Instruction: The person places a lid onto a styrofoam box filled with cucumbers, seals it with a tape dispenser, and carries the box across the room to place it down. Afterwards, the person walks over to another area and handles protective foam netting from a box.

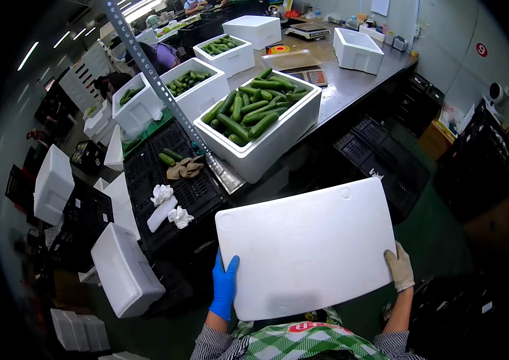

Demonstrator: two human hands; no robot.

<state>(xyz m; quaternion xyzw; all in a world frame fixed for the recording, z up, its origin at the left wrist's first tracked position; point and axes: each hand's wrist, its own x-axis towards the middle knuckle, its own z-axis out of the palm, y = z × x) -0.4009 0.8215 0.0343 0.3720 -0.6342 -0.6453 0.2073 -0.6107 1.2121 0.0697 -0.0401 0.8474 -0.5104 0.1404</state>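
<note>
A flat white foam lid (308, 249) is held level in front of my body. My left hand (225, 285), in a blue glove, grips its left edge with the thumb on top. My right hand (400, 267), in a pale work glove, holds the right edge the same way; the fingers under the lid are hidden. Beyond the lid, a white foam box (278, 141) full of green cucumbers (254, 107) stands open at the table corner. Left of it, crumpled white paper (180, 216), a brown glove (185, 168) and two cucumbers (170, 156) lie on black crates (146, 174).
More foam boxes of cucumbers (223, 54) stand behind on the metal table (350, 90). A slotted metal post (152, 78) rises left of the full box. Black crates (380, 162) sit at right; an empty foam box (125, 270) is at lower left. People work far back.
</note>
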